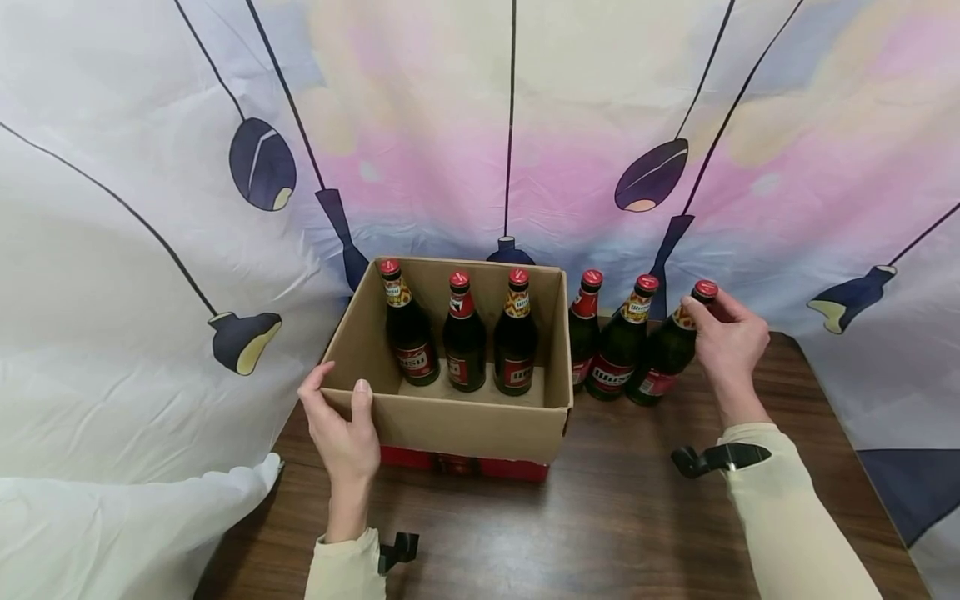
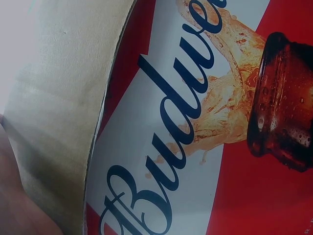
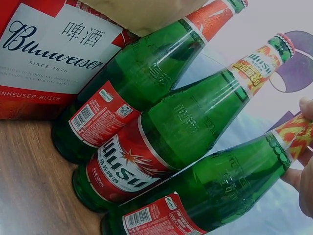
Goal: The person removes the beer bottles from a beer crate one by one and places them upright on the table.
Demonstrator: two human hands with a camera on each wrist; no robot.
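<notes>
My left hand [image 1: 341, 433] holds the near left corner of an open cardboard box [image 1: 465, 423], its thumb at the front rim. Inside stand three dark green beer bottles with red caps: a left bottle [image 1: 411, 342], a middle bottle [image 1: 463, 342] and a right bottle [image 1: 516, 346]. Outside, three more stand in a row against the box's right side. My right hand [image 1: 727, 342] pinches the neck of the outermost beer bottle [image 3: 220, 191], which leans in the right wrist view along with the middle bottle [image 3: 190, 127] and the one nearest the box [image 3: 142, 73].
The box's outer face carries red and white Budweiser print [image 2: 161, 132]. Beneath everything lies a dark brown wooden table [image 1: 600, 508]. A patterned cloth backdrop [image 1: 420, 125] hangs close behind the box, and white fabric [image 1: 135, 525] bunches at the table's left edge.
</notes>
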